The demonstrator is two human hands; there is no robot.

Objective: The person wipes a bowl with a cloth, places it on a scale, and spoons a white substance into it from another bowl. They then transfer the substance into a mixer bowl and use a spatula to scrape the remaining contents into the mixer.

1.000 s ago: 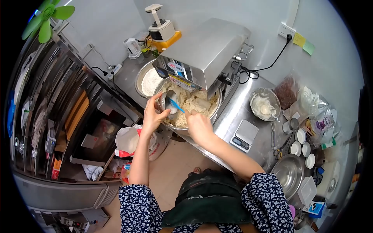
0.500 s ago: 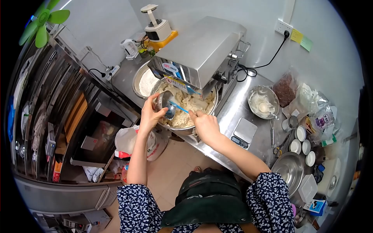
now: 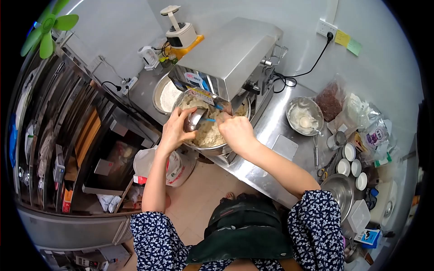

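Note:
My left hand (image 3: 175, 128) grips a small metal bowl (image 3: 194, 119) by its rim, thumb and fingers wrapped around it. The bowl is tilted over the large mixing bowl (image 3: 212, 150), which holds pale, lumpy dough (image 3: 211, 135). My right hand (image 3: 237, 133) is closed on a slim blue utensil (image 3: 208, 120) that reaches into the small bowl; its tip is hidden. Above the dough juts the steel housing of the mixer (image 3: 233, 54), close over my right fingers.
A bowl of flour (image 3: 168, 95) stands left of the mixer. On the right are a kitchen scale (image 3: 285, 148), a bowl with white residue (image 3: 304, 116), a whisk (image 3: 316, 151) and several small white cups (image 3: 343, 167). A tray rack (image 3: 72, 135) stands at left.
My right hand has moved slightly up and left, nearer the small bowl and the mixer housing. The small bowl is tipped further, and less of the blue utensil shows.

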